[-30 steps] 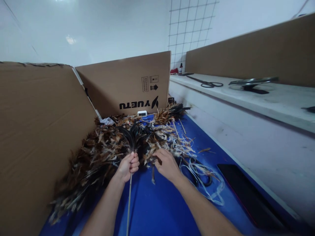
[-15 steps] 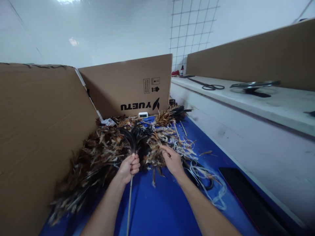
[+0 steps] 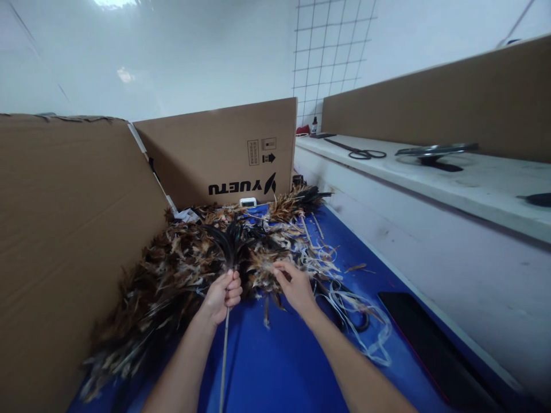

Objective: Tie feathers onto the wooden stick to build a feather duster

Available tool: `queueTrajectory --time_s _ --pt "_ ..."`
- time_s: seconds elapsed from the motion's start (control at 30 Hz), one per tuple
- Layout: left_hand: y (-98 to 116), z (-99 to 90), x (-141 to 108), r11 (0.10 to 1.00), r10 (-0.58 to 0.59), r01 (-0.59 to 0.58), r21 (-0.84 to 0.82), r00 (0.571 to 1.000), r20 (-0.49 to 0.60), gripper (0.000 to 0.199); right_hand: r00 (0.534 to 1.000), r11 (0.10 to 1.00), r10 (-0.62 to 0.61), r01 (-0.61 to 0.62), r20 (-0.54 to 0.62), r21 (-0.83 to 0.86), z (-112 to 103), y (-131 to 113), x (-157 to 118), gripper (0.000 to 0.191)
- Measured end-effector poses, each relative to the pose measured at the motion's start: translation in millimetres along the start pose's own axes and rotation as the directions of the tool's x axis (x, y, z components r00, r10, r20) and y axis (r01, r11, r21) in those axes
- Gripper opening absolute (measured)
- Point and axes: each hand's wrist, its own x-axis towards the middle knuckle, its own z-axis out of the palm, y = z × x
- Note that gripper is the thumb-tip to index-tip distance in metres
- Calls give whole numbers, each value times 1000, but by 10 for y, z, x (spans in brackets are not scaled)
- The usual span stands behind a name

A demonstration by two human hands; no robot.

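Left hand (image 3: 222, 295) grasps a stick (image 3: 224, 355) below black feathers (image 3: 231, 245); right hand (image 3: 295, 287) at brown feathers (image 3: 260, 267), grip unclear.

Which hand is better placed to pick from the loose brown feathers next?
Probably the right hand: it is right at the brown feathers, though whether it pinches any is unclear. The left hand is closed around the thin stick, with dark feathers fanning out above its grip.

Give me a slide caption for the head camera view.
Left hand gripping a thin pale stick below long black feathers, right hand at fluffy brown feathers above a blue tabletop.
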Motion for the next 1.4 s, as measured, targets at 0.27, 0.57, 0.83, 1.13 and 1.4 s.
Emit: queueTrajectory --time_s 0.27,0.57,0.83,1.13,1.4 --pt "-2 -17 17 1000 3 -3 2 1000 -3 22 987 965 -159 160 22 -208 -165 -222 -33 21" --pt "-15 16 3 1000 -8 8 -1 1000 -13 24 999 876 -39 28 -14 -481 -950 16 545 22" --pt "-31 -25 35 1000 -11 11 -6 1000 -12 25 973 662 191 -29 131 -749 -979 526 1028 30" --pt "-24 -26 38 1000 -22 22 1 1000 -22 29 965 554 176 66 194 -830 -777 785 1467 32" --pt "-41 -40 51 999 -38 38 16 998 -41 27 962 604 169 71 214 -794 -752 836 1612 17"
